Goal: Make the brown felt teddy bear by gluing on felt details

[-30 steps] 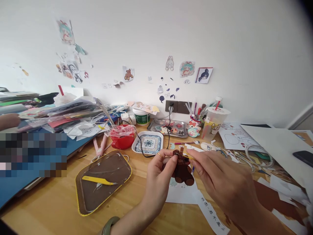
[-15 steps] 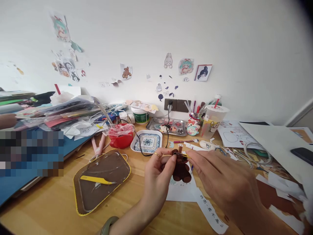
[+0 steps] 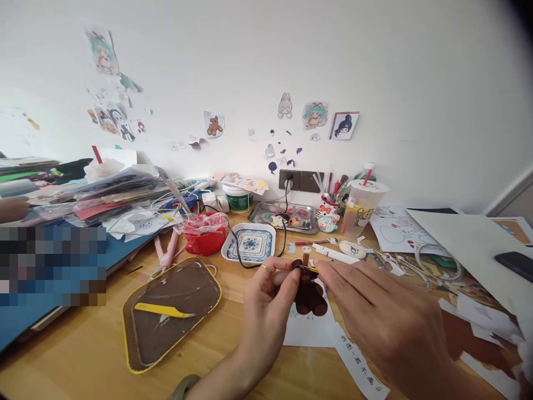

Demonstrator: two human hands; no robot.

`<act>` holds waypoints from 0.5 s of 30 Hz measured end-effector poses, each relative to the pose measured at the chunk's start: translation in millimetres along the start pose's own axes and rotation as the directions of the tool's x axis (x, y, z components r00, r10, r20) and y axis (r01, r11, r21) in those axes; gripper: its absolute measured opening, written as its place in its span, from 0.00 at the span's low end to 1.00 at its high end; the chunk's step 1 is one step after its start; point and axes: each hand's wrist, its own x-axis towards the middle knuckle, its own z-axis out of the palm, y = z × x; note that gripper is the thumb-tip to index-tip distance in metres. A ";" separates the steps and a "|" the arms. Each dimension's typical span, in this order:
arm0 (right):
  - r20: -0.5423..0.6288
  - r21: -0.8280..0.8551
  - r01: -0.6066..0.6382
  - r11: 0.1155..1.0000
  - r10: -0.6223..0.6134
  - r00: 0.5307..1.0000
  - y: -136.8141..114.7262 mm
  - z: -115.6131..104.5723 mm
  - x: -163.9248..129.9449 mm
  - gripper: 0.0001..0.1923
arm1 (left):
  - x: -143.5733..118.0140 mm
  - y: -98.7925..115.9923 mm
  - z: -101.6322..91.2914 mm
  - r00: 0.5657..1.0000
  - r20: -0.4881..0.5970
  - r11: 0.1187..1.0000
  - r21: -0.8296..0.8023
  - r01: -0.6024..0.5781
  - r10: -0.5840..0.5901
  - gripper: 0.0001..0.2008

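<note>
**Both hands on a brown bear**

Pinched in the left hand (image 3: 266,303) is a small brown bear (image 3: 308,293), held up just above the wooden desk (image 3: 83,355). The thumb and fingers are closed on the bear's left side. The right hand (image 3: 387,328) holds thin yellow tweezers (image 3: 310,269), and their tip touches the top of the bear. The right fingers look closed on the tweezers, but that part is a bit blurry.

Far left sits a messy pile of papers (image 3: 104,191). Near it lies a brown tray (image 3: 170,311) with a yellow edge, and a second yellow tool (image 3: 160,311) rests on it. Behind the tray is a red bowl (image 3: 205,236), then a blue and white dish (image 3: 249,243). A black cord (image 3: 285,222) runs from the wall down to the desk near the hands. Under the bear lies white paper (image 3: 308,333). Farther right stands a plastic cup (image 3: 364,205) with a straw. More paper sheets (image 3: 470,239) cover the right end of the desk.
</note>
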 end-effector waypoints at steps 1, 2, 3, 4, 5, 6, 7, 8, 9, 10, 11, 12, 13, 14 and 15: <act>-0.002 0.002 0.009 1.000 -0.009 1.000 0.7 0.7 -0.2 0.11 | -0.1 0.5 -0.1 1.000 0.004 1.000 0.000 0.010 -0.010 0.02; -0.002 0.002 0.016 1.000 -0.016 1.000 1.5 1.3 -0.4 0.11 | -0.2 0.9 -0.3 1.000 0.008 1.000 -0.001 0.016 -0.016 0.02; -0.005 0.001 0.024 1.000 -0.024 1.000 2.1 1.8 -0.7 0.11 | -0.3 1.2 -0.5 1.000 0.011 1.000 0.001 0.024 -0.024 0.03; -0.011 -0.002 0.029 1.000 -0.029 1.000 2.6 2.1 -1.1 0.11 | -0.4 1.4 -0.7 0.999 0.014 1.000 0.003 0.030 -0.030 0.03; -0.016 -0.005 0.034 0.999 -0.034 0.999 3.0 2.4 -1.5 0.11 | -0.6 1.5 -0.8 0.999 0.015 0.999 0.007 0.037 -0.037 0.03; -0.018 -0.007 0.038 0.999 -0.038 0.999 3.2 2.6 -2.0 0.10 | -0.7 1.6 -0.8 0.999 0.016 0.999 0.012 0.043 -0.043 0.04; -0.020 -0.006 0.040 0.999 -0.040 0.999 3.2 2.8 -2.6 0.10 | -0.7 1.7 -0.7 0.999 0.020 0.999 0.018 0.049 -0.049 0.04; -0.019 -0.003 0.036 0.999 -0.036 0.999 3.0 3.1 -3.2 0.11 | -0.7 1.7 -0.5 0.998 0.025 0.998 0.023 0.054 -0.055 0.04; -0.016 0.004 0.029 1.000 -0.029 0.999 2.7 3.6 -3.8 0.11 | -0.5 1.8 -0.3 0.998 0.028 0.998 0.026 0.058 -0.059 0.04; -0.012 0.014 0.021 1.000 -0.021 1.000 2.3 4.2 -4.2 0.11 | -0.2 1.8 -0.1 0.998 0.031 0.998 0.026 0.057 -0.058 0.04; -0.013 0.026 0.013 1.000 -0.012 1.000 1.7 5.0 -4.6 0.10 | 0.1 1.9 0.1 0.998 0.034 0.998 0.024 0.055 -0.056 0.04; -0.018 0.037 0.004 0.999 -0.003 1.000 1.2 6.0 -4.9 0.10 | 0.5 1.9 0.2 0.998 0.036 0.998 0.023 0.052 -0.053 0.04; -0.025 0.045 -0.004 0.999 0.005 1.000 0.7 7.0 -5.1 0.10 | 0.8 1.9 0.2 0.998 0.040 0.998 0.023 0.051 -0.052 0.04; -0.036 0.049 -0.009 0.999 0.011 0.999 0.2 8.0 -5.3 0.10 | 1.1 1.8 0.2 0.998 0.041 0.998 0.024 0.053 -0.054 0.04; -0.047 0.049 -0.012 0.999 0.015 0.999 -0.2 9.1 -5.3 0.09 | 1.2 1.8 0.2 0.997 0.041 0.998 0.028 0.057 -0.059 0.04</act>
